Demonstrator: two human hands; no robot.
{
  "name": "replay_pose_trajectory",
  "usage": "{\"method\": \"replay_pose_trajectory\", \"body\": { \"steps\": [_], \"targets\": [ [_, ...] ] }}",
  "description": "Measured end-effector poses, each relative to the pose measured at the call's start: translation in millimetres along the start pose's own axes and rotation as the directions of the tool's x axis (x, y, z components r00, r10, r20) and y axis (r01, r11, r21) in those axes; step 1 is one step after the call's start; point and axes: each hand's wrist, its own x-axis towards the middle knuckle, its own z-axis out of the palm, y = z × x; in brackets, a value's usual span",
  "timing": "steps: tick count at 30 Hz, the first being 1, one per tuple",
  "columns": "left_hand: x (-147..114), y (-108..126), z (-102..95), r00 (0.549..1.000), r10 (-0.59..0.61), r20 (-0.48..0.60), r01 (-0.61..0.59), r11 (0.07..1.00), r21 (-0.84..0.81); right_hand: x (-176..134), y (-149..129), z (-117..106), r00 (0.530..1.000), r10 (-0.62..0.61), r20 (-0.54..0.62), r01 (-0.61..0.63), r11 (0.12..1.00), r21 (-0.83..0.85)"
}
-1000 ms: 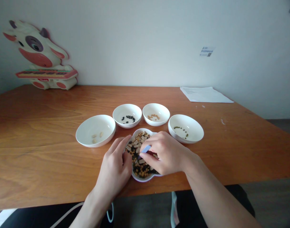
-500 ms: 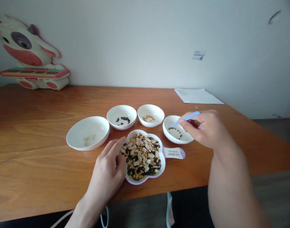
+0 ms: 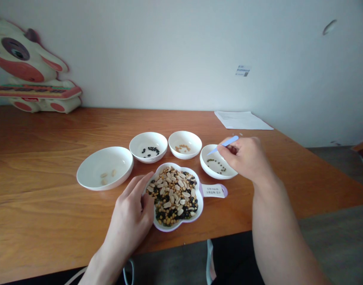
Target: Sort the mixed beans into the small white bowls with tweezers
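Observation:
My left hand [image 3: 132, 208] grips the left rim of a white and lilac flower-shaped dish [image 3: 199, 204] with a labelled handle. Peanut halves, yellow beans and dark beans lie mixed in the dish. Blue tweezers [image 3: 227, 141] are pinched in my right hand [image 3: 245, 158]. Their tip is over the right bowl [image 3: 205, 168], where small green beans [image 3: 220, 166] lie; I see nothing clearly between the tips. Black beans [image 3: 151, 150] are in one back bowl [image 3: 136, 144], yellow beans [image 3: 182, 148] in the other [image 3: 196, 148]. The larger left bowl [image 3: 89, 180] holds several peanut halves [image 3: 104, 175].
Everything stands on a wooden table [image 3: 35, 198] against a pale wall. A cow-shaped toy keyboard [image 3: 44, 93] sits at the back left. White paper sheets [image 3: 243, 120] lie at the back right. The table's front edge runs just below the dish.
The camera view has shifted slightly. My right hand has moved a little left, and the tweezers' tip has risen slightly above the green beans. My left hand stays on the dish.

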Motion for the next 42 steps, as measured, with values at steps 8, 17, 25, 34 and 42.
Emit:
{"method": "replay_pose_trajectory", "body": {
  "steps": [8, 17, 25, 34, 42],
  "targets": [
    [0.3, 1.9, -0.1, 1.0, -0.021, -0.002, 0.021, 0.999, -0.041, -13.4, -70.8, 21.6, 0.888, -0.449, 0.102, 0.324, 0.767, 0.554],
    [-0.4, 4.3, -0.6, 0.999, -0.048, -0.004, 0.047, 0.996, -0.082, -23.2, -91.8, 44.9, 0.793, -0.552, 0.258, 0.327, 0.743, 0.585],
    [-0.1, 4.9, 0.4, 0.997, -0.071, -0.006, 0.07, 0.992, -0.102, -23.5, -90.5, 44.9, 0.787, -0.562, 0.254, 0.335, 0.736, 0.588],
    [-0.4, 5.7, -0.7, 0.997, -0.074, 0.001, 0.073, 0.992, -0.105, -22.3, -90.9, 45.5, 0.79, -0.566, 0.237, 0.352, 0.735, 0.58],
    [0.4, 5.2, -0.2, 0.997, -0.08, 0.01, 0.08, 0.991, -0.108, -22.5, -90.4, 45.0, 0.796, -0.556, 0.237, 0.353, 0.746, 0.566]
  ]
}}
